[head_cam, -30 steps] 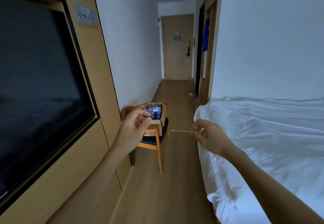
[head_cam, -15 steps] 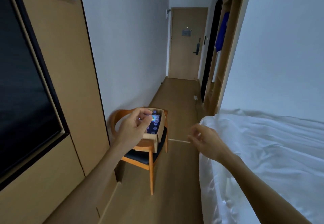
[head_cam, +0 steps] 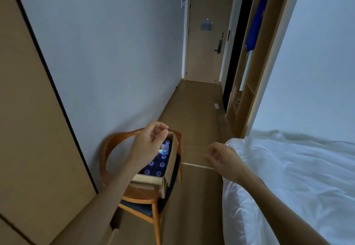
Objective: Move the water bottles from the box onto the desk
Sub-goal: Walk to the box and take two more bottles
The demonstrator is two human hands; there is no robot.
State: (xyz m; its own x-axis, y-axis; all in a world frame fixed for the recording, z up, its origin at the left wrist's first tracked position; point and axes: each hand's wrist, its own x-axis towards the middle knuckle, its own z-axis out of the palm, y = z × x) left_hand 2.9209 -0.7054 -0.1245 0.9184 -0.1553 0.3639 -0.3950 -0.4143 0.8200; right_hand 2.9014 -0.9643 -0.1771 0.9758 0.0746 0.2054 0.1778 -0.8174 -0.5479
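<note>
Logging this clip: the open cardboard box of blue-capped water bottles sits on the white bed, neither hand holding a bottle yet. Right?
Not quite. The head view shows the open cardboard box on the orange wooden chair, not the bed; both hands hold nothing.

Dim, bluish light — wide-angle edge distortion.

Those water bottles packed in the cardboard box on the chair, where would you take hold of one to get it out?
Probably by the cap and neck, from straight above. The bottles stand upright, packed closely in the open-topped box, so only their caps show and the sides look walled in. The left hand is already above them.
</note>
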